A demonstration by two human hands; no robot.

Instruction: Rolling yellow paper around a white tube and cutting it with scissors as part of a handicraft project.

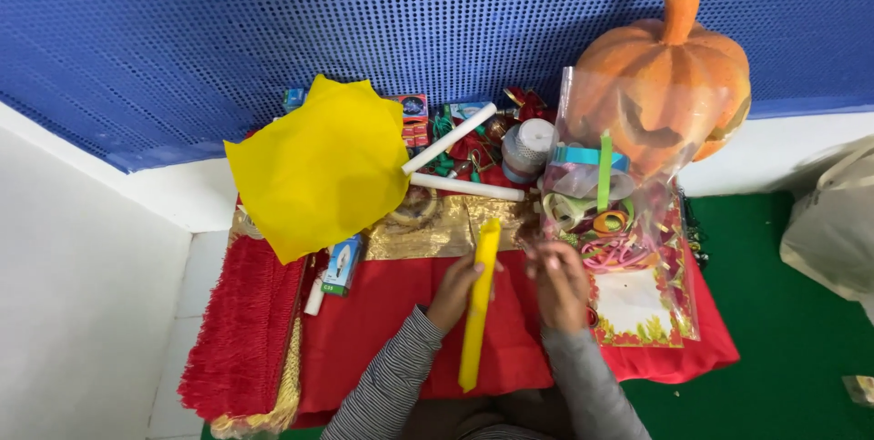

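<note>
While the left hand closes its fingers around the long yellow strip, the blurred right hand at three o'clock curls, grip unclear.

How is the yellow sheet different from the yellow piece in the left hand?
The yellow sheet lies spread out, wide and flat, on the pile; the yellow piece is a narrow, long strip, held upright by the left hand. No hand touches the sheet. Both share the same bright yellow colour.
</note>
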